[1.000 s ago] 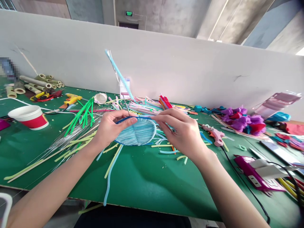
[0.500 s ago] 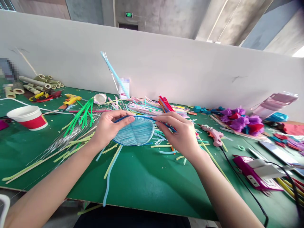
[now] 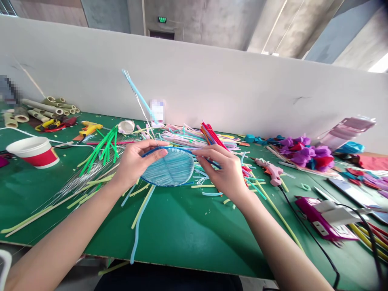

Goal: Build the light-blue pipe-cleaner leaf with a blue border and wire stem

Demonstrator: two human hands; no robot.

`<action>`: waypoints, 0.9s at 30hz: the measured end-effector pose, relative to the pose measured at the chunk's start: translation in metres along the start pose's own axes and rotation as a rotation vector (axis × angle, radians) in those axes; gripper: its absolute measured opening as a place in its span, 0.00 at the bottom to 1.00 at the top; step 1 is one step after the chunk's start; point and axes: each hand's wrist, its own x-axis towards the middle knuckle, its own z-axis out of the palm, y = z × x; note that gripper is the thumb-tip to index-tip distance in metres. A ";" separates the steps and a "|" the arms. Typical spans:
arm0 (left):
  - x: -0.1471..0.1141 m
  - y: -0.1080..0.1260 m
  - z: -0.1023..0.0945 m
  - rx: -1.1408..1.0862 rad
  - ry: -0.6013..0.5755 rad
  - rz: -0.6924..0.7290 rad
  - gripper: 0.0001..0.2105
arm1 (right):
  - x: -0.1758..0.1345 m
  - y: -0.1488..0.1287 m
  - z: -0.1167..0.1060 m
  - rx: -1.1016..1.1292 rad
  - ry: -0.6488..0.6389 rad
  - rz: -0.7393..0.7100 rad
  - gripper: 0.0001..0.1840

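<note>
"Round, fuzzy light-blue disc with a dark-blue rim (image 3: 169, 169)! Where?"

"Over the flat green table (image 3: 197, 238). Pinched at the top left by the bare left hand (image 3: 135, 161)."

"And the bare right hand (image 3: 222, 167)?"

"Pinching a thin dark-blue stem (image 3: 216, 164) at the disc's right edge."

"Behind?"

"Long pink fuzzy sticks (image 3: 184, 138), all piled up."

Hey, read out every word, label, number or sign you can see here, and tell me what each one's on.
"EXIT": on the green sign beyond the partition; the characters above it are too small to read.
Upright card or screen by the partition: blurred, unreadable.
I can't make out any other text.
</note>
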 end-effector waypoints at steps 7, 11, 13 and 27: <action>0.001 0.000 -0.001 0.003 -0.008 -0.010 0.19 | 0.001 -0.002 -0.002 0.009 0.008 0.012 0.12; 0.001 0.000 0.000 0.024 -0.004 -0.009 0.19 | 0.001 -0.006 -0.003 -0.001 0.047 0.013 0.11; 0.001 0.000 0.000 0.027 0.001 -0.007 0.19 | 0.000 -0.006 -0.002 -0.003 0.057 -0.012 0.11; -0.001 -0.002 -0.001 0.029 -0.004 0.054 0.17 | -0.005 -0.002 0.009 -0.036 0.062 -0.030 0.11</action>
